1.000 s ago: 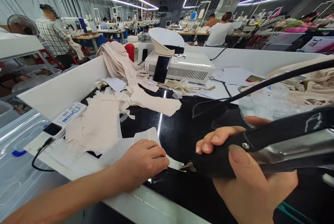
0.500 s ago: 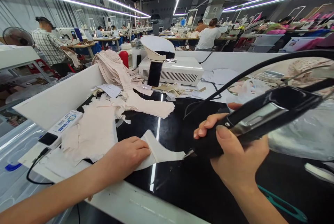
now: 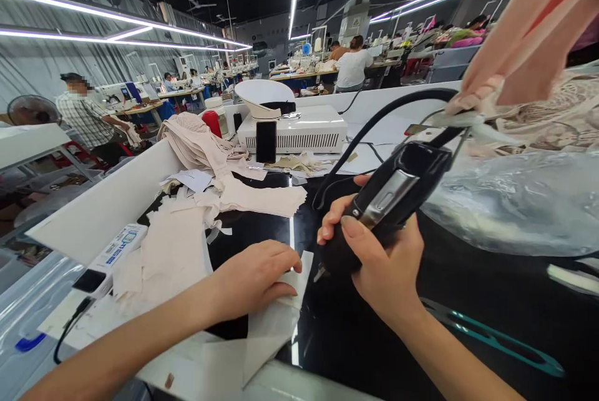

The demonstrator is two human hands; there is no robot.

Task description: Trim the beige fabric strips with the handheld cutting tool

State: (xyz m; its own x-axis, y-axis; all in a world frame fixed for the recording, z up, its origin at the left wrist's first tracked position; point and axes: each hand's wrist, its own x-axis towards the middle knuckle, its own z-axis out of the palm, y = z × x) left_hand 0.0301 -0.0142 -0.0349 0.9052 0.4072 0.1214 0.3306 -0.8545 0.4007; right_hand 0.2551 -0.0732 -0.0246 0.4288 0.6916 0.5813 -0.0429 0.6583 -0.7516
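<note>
My left hand (image 3: 259, 276) rests on a small pale fabric piece (image 3: 274, 329) at the table's front edge, fingers and thumb apart, with fabric showing between them. My right hand (image 3: 384, 264) is wrapped round a black corded hand tool (image 3: 388, 192) with a silver panel and a narrow metal tip. That tip points down, just right of the fabric piece and apart from it. Left of my hands lies a stack of pale pink cut fabric pieces (image 3: 175, 245). Another pale strip of layered fabric (image 3: 262, 198) lies beyond my left hand.
A white vented box (image 3: 318, 133) carries a white visor (image 3: 264, 95); a phone (image 3: 266, 142) leans against it. At right are a clear plastic bag (image 3: 505, 201) and a teal-edged tool (image 3: 510, 348). Another person's hand (image 3: 477, 95) holds pink fabric (image 3: 528, 39) at upper right.
The fabric piece has turned, and its narrow end no longer meets the tool's tip. My right hand and the tool moved left. Another person's hand with pink fabric has appeared at upper right.
</note>
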